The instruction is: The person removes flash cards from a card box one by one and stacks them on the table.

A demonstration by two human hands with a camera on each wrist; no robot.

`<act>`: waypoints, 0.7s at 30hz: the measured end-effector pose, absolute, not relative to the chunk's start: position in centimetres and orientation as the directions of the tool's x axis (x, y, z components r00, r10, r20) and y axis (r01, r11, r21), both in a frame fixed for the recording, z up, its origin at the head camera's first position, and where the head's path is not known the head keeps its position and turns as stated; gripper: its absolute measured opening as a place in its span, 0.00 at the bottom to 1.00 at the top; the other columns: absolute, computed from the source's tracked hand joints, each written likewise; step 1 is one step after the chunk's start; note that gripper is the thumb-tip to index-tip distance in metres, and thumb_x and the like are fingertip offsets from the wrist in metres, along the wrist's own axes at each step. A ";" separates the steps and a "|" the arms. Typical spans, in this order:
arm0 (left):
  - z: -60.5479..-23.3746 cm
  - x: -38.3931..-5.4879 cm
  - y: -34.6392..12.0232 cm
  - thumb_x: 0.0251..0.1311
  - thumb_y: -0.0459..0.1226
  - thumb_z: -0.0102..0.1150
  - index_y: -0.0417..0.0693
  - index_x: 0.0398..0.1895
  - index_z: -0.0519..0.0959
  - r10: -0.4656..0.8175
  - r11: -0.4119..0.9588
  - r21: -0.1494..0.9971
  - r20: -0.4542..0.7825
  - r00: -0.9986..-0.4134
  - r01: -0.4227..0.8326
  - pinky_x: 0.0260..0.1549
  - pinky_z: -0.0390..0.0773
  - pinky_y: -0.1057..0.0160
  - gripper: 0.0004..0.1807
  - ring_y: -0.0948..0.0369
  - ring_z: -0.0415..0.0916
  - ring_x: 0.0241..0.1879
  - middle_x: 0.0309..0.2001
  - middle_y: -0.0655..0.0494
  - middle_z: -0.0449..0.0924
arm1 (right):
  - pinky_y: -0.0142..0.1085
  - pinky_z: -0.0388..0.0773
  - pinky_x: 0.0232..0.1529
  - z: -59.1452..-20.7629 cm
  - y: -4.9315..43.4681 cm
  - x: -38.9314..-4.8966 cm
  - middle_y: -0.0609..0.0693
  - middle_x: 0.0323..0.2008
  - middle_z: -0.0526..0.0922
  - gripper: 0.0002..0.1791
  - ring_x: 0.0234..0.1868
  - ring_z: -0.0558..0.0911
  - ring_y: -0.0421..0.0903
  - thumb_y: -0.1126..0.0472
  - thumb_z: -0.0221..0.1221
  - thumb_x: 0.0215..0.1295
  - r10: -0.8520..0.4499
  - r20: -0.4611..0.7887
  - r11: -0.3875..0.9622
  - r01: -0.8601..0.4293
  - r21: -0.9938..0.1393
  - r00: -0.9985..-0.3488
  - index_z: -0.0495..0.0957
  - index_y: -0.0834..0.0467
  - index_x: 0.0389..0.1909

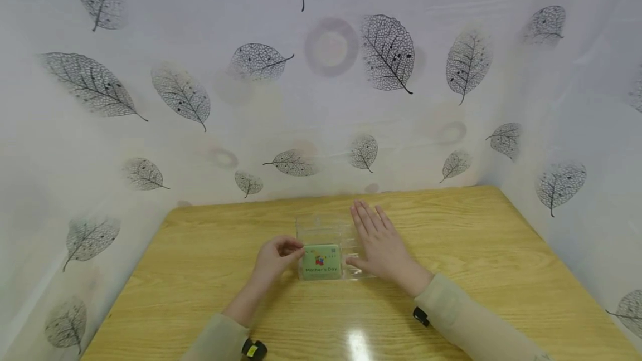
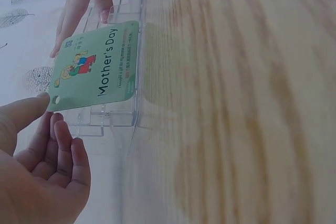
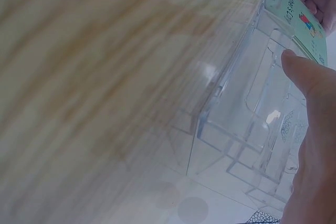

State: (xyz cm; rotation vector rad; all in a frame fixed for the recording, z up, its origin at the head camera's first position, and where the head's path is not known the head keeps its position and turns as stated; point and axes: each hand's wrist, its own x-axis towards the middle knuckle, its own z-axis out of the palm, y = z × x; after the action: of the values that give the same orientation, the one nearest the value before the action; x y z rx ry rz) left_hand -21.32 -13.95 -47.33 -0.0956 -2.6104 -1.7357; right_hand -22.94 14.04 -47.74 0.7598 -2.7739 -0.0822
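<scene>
A green card (image 1: 321,262) printed "Mother's Day" lies over the left part of a clear plastic holder (image 1: 321,233) on the table. At the card's upper left corner, my left hand (image 1: 277,259) pinches it by its edge. The left wrist view shows the thumb (image 2: 31,109) right beside the card's punched hole, with the other fingers curled below. My right hand (image 1: 383,244) rests with long, straight fingers over the right side of the clear holder. In the right wrist view its thumb (image 3: 300,69) lies along the holder's top near the card.
The wooden table (image 1: 210,249) has a yellowish grain. Behind and at both sides hangs a white sheet (image 1: 321,110) printed with dark leaves. Each forearm wears a light sleeve and a black wrist strap (image 1: 254,349).
</scene>
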 end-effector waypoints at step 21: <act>-47.6 -21.6 -13.7 0.62 0.30 0.73 0.35 0.39 0.87 0.010 0.384 0.922 0.042 -0.999 0.043 0.36 0.80 0.73 0.06 0.65 0.79 0.34 0.37 0.46 0.89 | 0.56 0.45 0.86 -47.5 14.1 -22.7 0.63 0.86 0.44 0.65 0.86 0.50 0.61 0.23 0.57 0.67 -0.507 0.230 0.862 -0.486 0.146 -0.831 0.46 0.67 0.84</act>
State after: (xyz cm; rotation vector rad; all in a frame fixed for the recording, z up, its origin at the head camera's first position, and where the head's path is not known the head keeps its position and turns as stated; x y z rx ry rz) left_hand -21.64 -13.68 -47.63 -0.0496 -2.5883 -1.7268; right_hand -22.68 14.06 -47.46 0.7541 -2.7752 -0.1176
